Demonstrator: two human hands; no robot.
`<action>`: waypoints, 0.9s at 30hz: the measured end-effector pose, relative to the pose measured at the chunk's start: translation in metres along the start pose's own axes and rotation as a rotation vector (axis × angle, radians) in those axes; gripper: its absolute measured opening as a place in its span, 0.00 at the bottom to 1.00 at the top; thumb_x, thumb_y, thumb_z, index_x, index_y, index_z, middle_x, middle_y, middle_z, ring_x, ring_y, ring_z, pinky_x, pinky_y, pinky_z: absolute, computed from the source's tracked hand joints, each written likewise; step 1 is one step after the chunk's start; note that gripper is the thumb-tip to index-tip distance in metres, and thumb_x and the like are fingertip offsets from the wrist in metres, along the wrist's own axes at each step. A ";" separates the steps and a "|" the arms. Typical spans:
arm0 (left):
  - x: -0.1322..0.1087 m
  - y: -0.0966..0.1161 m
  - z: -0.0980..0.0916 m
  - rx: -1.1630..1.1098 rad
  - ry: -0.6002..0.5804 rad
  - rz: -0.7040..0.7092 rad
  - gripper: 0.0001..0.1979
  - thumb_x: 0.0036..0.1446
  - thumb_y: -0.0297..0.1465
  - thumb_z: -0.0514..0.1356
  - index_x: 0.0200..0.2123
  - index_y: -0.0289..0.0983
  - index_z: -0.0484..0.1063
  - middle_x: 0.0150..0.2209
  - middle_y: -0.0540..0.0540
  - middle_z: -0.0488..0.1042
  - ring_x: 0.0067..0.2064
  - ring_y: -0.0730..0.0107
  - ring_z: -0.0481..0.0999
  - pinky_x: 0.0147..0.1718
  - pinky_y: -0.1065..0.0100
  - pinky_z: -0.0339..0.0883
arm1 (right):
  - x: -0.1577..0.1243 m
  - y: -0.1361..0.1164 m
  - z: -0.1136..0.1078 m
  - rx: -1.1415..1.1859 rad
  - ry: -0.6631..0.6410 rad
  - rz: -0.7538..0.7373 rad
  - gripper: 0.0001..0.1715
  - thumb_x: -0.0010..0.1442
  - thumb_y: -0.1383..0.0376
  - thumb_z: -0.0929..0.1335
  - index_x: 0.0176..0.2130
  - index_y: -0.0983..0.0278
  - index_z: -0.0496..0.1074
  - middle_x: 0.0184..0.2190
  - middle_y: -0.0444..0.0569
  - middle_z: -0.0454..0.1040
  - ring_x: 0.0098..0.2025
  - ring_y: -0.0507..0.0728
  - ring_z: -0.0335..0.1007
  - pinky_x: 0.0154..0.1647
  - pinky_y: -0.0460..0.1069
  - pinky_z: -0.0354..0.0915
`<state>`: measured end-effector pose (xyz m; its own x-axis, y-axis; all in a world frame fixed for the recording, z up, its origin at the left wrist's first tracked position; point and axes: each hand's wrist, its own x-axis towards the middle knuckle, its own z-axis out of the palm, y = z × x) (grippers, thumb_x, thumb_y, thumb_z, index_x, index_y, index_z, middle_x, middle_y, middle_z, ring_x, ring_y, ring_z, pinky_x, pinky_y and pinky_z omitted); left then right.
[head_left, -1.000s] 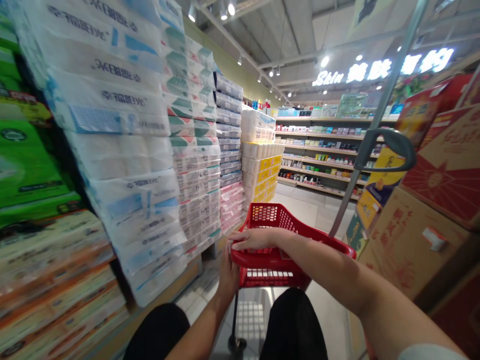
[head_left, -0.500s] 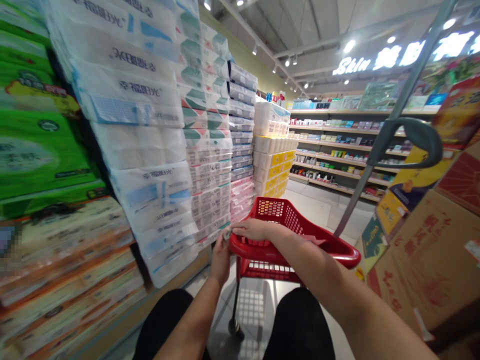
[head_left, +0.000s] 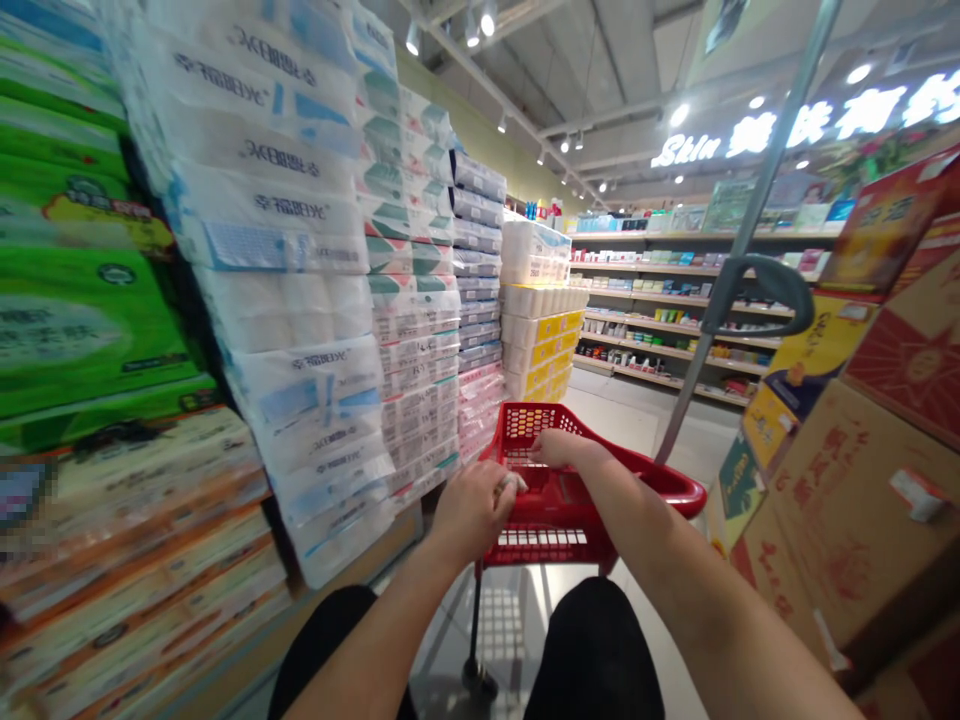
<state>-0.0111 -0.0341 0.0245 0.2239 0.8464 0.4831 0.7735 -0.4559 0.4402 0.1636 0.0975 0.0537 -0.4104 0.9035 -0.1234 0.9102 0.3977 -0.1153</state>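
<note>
A red plastic shopping cart (head_left: 679,488) with a perforated basket stands just in front of my knees. My left hand (head_left: 474,505) is closed on a crumpled white cloth or tissue (head_left: 511,482) at the left end of the cart's near rim. Over the basket, slightly farther off, is my right hand (head_left: 559,449), its fingers bent downward and close together. Anything between those fingers is hidden from view. A long metal pole with a grey loop handle (head_left: 787,295) rises at the cart's right side.
Tall stacks of wrapped toilet rolls (head_left: 300,260) line the left, beside green tissue packs (head_left: 90,310). Cardboard boxes (head_left: 847,500) are piled close on the right. Stocked shelves (head_left: 675,300) stand at the back, past pale floor tiles (head_left: 615,412).
My right hand has left the cart's left corner and moved rightward over the basket. My left hand, with the white wad, has shifted up and right onto the rim.
</note>
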 end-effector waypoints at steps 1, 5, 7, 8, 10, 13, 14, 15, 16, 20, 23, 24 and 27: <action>0.000 0.004 0.003 0.075 -0.001 0.000 0.16 0.62 0.37 0.49 0.35 0.41 0.76 0.38 0.47 0.77 0.42 0.65 0.72 0.45 0.64 0.62 | -0.004 0.005 0.000 0.015 -0.059 -0.048 0.12 0.60 0.57 0.68 0.35 0.62 0.79 0.34 0.48 0.79 0.36 0.55 0.74 0.37 0.45 0.63; 0.010 0.007 0.014 0.216 -0.050 0.062 0.23 0.66 0.40 0.44 0.32 0.40 0.76 0.34 0.46 0.77 0.38 0.66 0.72 0.42 0.64 0.61 | -0.025 0.025 -0.005 0.111 -0.146 -0.203 0.15 0.62 0.56 0.66 0.38 0.60 0.79 0.34 0.45 0.79 0.35 0.53 0.73 0.36 0.44 0.62; 0.017 0.005 0.017 0.266 -0.058 0.076 0.24 0.66 0.39 0.43 0.29 0.40 0.75 0.31 0.46 0.77 0.35 0.66 0.72 0.40 0.63 0.61 | -0.036 0.036 -0.006 0.175 -0.092 -0.182 0.15 0.63 0.57 0.65 0.40 0.61 0.79 0.36 0.46 0.79 0.36 0.54 0.72 0.37 0.44 0.61; 0.019 0.004 0.018 0.289 -0.056 0.079 0.24 0.66 0.39 0.43 0.28 0.39 0.75 0.30 0.45 0.77 0.34 0.65 0.72 0.39 0.63 0.61 | -0.041 0.041 -0.004 0.213 -0.048 -0.147 0.16 0.63 0.57 0.65 0.40 0.61 0.79 0.36 0.46 0.79 0.36 0.54 0.72 0.37 0.44 0.61; 0.020 0.002 0.023 0.314 -0.026 0.102 0.24 0.66 0.38 0.43 0.27 0.39 0.74 0.28 0.45 0.76 0.33 0.65 0.71 0.39 0.62 0.62 | -0.048 0.047 0.001 0.286 0.067 -0.057 0.17 0.63 0.56 0.64 0.41 0.61 0.79 0.36 0.46 0.79 0.36 0.53 0.72 0.36 0.44 0.61; 0.009 0.000 0.036 0.279 0.130 0.186 0.21 0.67 0.34 0.43 0.35 0.40 0.75 0.36 0.45 0.77 0.40 0.64 0.72 0.43 0.60 0.62 | -0.052 0.049 0.010 0.308 0.191 0.050 0.19 0.64 0.54 0.63 0.41 0.61 0.78 0.35 0.47 0.78 0.35 0.53 0.71 0.34 0.44 0.60; 0.003 -0.001 0.040 0.264 0.194 0.218 0.20 0.66 0.33 0.43 0.39 0.40 0.75 0.40 0.44 0.76 0.44 0.63 0.72 0.46 0.59 0.62 | -0.052 0.048 0.012 0.289 0.200 0.067 0.19 0.64 0.54 0.62 0.41 0.61 0.78 0.35 0.47 0.78 0.34 0.53 0.71 0.34 0.44 0.60; -0.003 -0.002 0.045 0.255 0.252 0.244 0.18 0.66 0.33 0.44 0.43 0.41 0.74 0.45 0.44 0.75 0.48 0.62 0.70 0.49 0.58 0.61 | -0.052 0.046 0.012 0.262 0.199 0.080 0.19 0.64 0.55 0.63 0.39 0.61 0.78 0.35 0.47 0.78 0.34 0.53 0.71 0.33 0.45 0.60; -0.009 -0.002 0.048 0.253 0.295 0.263 0.17 0.66 0.33 0.45 0.46 0.41 0.73 0.48 0.44 0.74 0.51 0.61 0.69 0.51 0.57 0.60 | -0.052 0.043 0.012 0.234 0.192 0.087 0.19 0.64 0.55 0.63 0.38 0.61 0.78 0.35 0.48 0.78 0.34 0.53 0.71 0.33 0.45 0.59; -0.015 0.003 0.047 0.301 0.285 0.259 0.16 0.66 0.33 0.46 0.45 0.41 0.73 0.47 0.43 0.74 0.49 0.61 0.69 0.50 0.56 0.60 | -0.054 0.035 0.009 0.177 0.182 0.084 0.19 0.65 0.55 0.62 0.38 0.62 0.78 0.37 0.49 0.78 0.36 0.54 0.71 0.34 0.45 0.59; -0.002 0.013 0.034 0.417 0.112 0.218 0.18 0.66 0.34 0.46 0.35 0.38 0.74 0.36 0.43 0.76 0.39 0.62 0.72 0.41 0.59 0.62 | -0.055 0.032 0.008 0.166 0.187 0.084 0.18 0.65 0.56 0.62 0.40 0.62 0.77 0.39 0.50 0.78 0.37 0.54 0.72 0.35 0.45 0.59; 0.004 0.016 0.030 0.463 0.037 0.225 0.18 0.65 0.33 0.46 0.33 0.37 0.74 0.33 0.42 0.76 0.36 0.63 0.72 0.39 0.60 0.61 | -0.055 0.031 0.009 0.159 0.185 0.082 0.18 0.65 0.56 0.62 0.40 0.62 0.77 0.39 0.50 0.78 0.38 0.54 0.72 0.34 0.45 0.59; 0.014 0.020 0.022 0.509 -0.087 0.248 0.19 0.64 0.32 0.46 0.29 0.36 0.74 0.30 0.41 0.76 0.31 0.64 0.71 0.35 0.60 0.59 | -0.054 0.028 0.011 0.137 0.180 0.068 0.19 0.65 0.57 0.61 0.39 0.62 0.77 0.39 0.49 0.78 0.37 0.54 0.71 0.34 0.45 0.58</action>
<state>0.0206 -0.0255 0.0231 0.4661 0.7604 0.4523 0.8751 -0.4716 -0.1089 0.2106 0.0585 0.0467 -0.3212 0.9461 0.0408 0.9143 0.3211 -0.2470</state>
